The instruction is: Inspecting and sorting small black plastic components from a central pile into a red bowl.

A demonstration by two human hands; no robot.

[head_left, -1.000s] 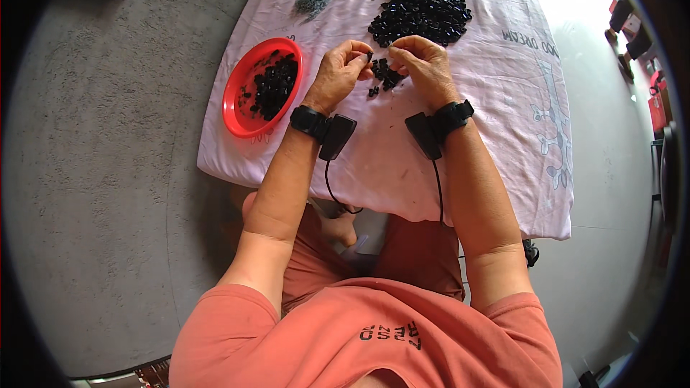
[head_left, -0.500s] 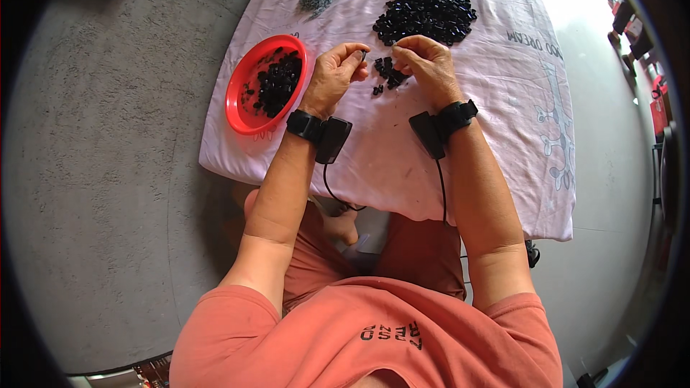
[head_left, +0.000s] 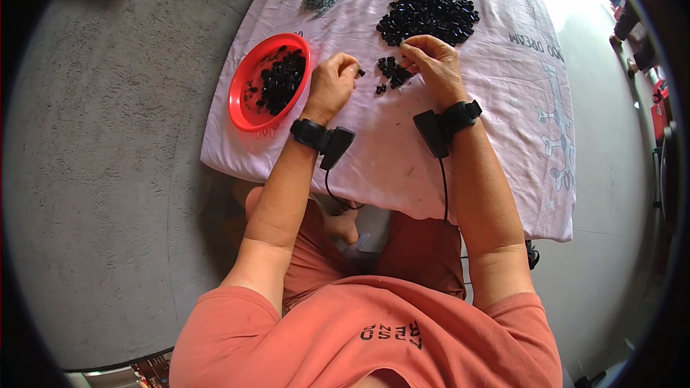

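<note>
Our left hand [head_left: 331,90] pinches 1 black piece [head_left: 361,72] in nearly closed fingers between the red bowl [head_left: 253,73] and the small cluster [head_left: 392,72], where a slackening grip could drop it, while our right hand [head_left: 437,72] has its fingertips drawn together, on what we cannot tell.

Fingers of the left hand [head_left: 330,88] partly hide a small black piece [head_left: 361,72]. What the right hand [head_left: 437,72] might pinch is too small to tell; its fingers overlap the little black cluster [head_left: 392,72] between the hands. Beyond them, grains in the grey heap [head_left: 321,0] blur together, and the top edge crops the cloth [head_left: 381,147].
</note>
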